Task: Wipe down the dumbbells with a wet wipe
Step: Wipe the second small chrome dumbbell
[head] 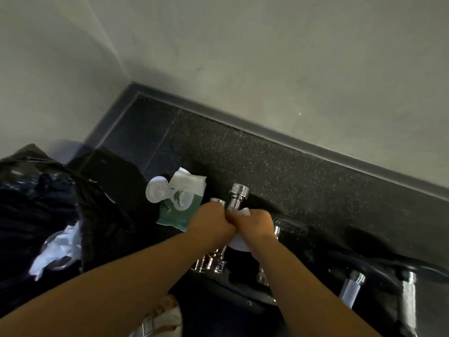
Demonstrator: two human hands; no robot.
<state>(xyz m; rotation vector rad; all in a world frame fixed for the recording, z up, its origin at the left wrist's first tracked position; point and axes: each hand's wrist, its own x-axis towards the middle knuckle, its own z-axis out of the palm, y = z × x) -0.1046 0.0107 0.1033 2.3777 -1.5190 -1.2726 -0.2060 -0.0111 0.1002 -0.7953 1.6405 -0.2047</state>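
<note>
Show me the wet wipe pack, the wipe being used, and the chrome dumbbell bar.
wet wipe pack [171, 214], head view, green front.
wet wipe [239, 244], head view, loose lower fold.
chrome dumbbell bar [239, 190], head view, far collar end.

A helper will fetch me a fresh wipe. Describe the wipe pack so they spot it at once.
Find the corner where the grey wall meets the dark speckled floor. Nearer the person, the wipe pack lies on that floor between the black bin bag and the chrome dumbbell bars, beside the left hand. Only it is green and white, its round white lid flipped open.
</note>
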